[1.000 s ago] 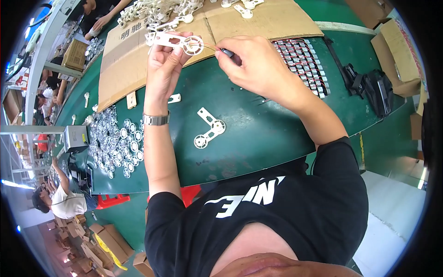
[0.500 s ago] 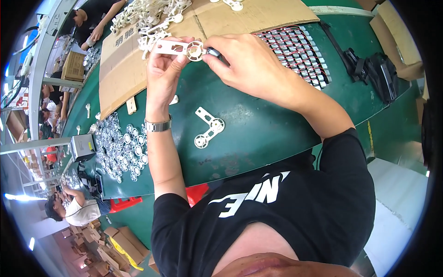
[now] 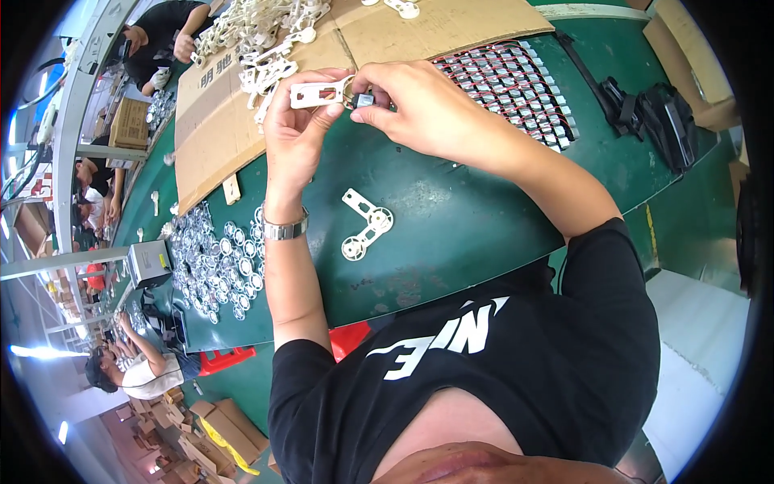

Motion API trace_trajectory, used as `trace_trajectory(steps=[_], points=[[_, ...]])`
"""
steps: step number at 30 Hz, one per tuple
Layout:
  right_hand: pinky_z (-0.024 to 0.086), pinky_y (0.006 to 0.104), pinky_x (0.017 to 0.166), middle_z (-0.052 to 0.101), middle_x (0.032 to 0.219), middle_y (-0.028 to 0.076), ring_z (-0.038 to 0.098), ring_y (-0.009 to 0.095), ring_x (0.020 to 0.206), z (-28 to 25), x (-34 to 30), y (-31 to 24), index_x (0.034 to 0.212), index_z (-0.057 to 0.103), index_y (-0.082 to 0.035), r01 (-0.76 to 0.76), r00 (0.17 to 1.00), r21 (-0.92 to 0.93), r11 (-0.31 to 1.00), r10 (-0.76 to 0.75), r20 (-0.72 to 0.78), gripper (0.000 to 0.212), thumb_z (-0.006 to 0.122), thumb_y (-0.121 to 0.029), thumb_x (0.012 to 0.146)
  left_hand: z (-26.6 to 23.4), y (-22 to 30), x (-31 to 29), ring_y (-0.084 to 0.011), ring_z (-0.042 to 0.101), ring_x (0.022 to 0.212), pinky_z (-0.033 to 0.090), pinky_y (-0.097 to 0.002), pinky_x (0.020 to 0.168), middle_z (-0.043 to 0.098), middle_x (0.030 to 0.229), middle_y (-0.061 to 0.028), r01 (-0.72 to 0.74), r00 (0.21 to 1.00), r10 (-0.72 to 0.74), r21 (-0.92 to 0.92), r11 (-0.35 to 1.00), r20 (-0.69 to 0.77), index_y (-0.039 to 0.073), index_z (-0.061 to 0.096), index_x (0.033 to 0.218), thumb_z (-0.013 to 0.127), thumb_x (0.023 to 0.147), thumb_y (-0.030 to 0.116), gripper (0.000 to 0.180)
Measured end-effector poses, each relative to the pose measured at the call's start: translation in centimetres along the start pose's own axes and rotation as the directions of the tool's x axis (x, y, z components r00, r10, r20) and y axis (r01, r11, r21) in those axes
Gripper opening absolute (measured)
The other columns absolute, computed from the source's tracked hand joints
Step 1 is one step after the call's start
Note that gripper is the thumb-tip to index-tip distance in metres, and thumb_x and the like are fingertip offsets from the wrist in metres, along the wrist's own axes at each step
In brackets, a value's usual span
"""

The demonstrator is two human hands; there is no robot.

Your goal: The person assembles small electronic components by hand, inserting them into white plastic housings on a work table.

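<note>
My left hand [image 3: 297,133] grips a cream-white plastic housing [image 3: 316,95] with a long slotted arm, held above the table near the cardboard. Inside the slot, red and dark wire shows. My right hand [image 3: 431,109] pinches a small silver-and-black block [image 3: 364,101] against the housing's right end. Its fingers hide part of that end, and I cannot tell how far the block sits in it. Below both hands, two joined cream-white plastic pieces [image 3: 372,222] lie bent in a V on the green table [image 3: 451,218].
Flat cardboard [image 3: 387,36] bears a heap of white plastic parts [image 3: 262,32]. Right of it stand rows of small silver blocks with red wires [image 3: 512,93]. Shiny round rings [image 3: 218,262] are piled left. A black bag [image 3: 665,125] lies far right. Other people work at left.
The housing has turned in my left hand, so its ring end is now mostly hidden. My right hand's block now shows its silver face at that end. My left hand has shifted slightly right.
</note>
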State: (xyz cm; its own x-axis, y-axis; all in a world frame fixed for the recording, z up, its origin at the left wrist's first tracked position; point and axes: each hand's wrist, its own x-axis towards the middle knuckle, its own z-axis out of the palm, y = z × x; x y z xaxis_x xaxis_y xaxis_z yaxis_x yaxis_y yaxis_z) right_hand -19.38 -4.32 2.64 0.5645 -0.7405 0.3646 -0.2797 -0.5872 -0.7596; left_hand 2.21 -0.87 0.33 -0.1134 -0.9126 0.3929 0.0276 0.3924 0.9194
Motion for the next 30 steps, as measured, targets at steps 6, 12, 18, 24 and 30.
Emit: trace_trajectory(steps=[6,12,18,24,30], points=[[0.052,0.0508,0.085,0.071,0.094,0.021,0.067,0.041,0.095,0.4,-0.1,0.9,0.102,0.069,-0.001,0.088,0.991,-0.076,0.993,-0.095,-0.094,0.021,0.075,-0.016,0.089,0.3,-0.1,-0.2,-0.0198,0.065,0.12,0.056,-0.0337,0.103,0.067,0.133,-0.0138,0.031,1.0,-0.03,0.052,0.998,-0.01,0.003,0.059,0.125,0.067,0.096,-0.008,0.032],[0.049,0.049,0.089,0.066,0.098,0.014,0.058,0.039,0.092,0.4,-0.1,1.4,0.102,0.065,-0.003,0.222,0.938,-0.249,0.943,-0.276,-0.21,0.02,0.076,-0.008,0.085,0.4,0.0,-0.2,-0.0177,0.066,0.118,0.056,-0.0318,0.102,0.067,0.132,-0.0127,0.004,1.0,-0.003,0.064,0.998,-0.015,0.003,0.059,0.125,0.068,0.096,-0.007,0.032],[0.052,0.048,0.083,0.067,0.096,0.013,0.06,0.037,0.092,1.4,-0.2,1.7,0.1,0.063,-0.002,0.265,0.916,-0.283,0.922,-0.333,-0.226,0.019,0.074,-0.009,0.086,0.5,0.0,-0.2,-0.0186,0.066,0.119,0.056,-0.0323,0.102,0.068,0.132,-0.0134,0.014,1.0,-0.012,0.058,0.998,-0.026,0.003,0.059,0.125,0.068,0.096,-0.007,0.031],[0.055,0.047,0.083,0.067,0.095,0.012,0.063,0.036,0.095,0.8,-0.3,1.2,0.097,0.065,-0.003,0.234,0.922,-0.366,0.901,-0.325,-0.211,0.017,0.074,-0.013,0.087,0.8,-0.1,-0.1,-0.0193,0.066,0.118,0.057,-0.0326,0.102,0.067,0.131,-0.0144,-0.023,0.999,0.025,0.041,0.999,-0.035,0.002,0.058,0.124,0.068,0.096,-0.007,0.031],[0.055,0.0505,0.08,0.07,0.089,0.017,0.068,0.04,0.088,0.4,-0.1,0.5,0.097,0.067,0.0,0.21,0.947,-0.239,0.948,-0.258,-0.192,0.019,0.071,-0.017,0.09,0.8,0.0,-0.3,-0.0195,0.067,0.118,0.056,-0.0333,0.102,0.068,0.131,-0.0142,-0.005,0.999,0.008,0.08,0.997,-0.04,0.002,0.058,0.125,0.069,0.096,-0.007,0.032]])
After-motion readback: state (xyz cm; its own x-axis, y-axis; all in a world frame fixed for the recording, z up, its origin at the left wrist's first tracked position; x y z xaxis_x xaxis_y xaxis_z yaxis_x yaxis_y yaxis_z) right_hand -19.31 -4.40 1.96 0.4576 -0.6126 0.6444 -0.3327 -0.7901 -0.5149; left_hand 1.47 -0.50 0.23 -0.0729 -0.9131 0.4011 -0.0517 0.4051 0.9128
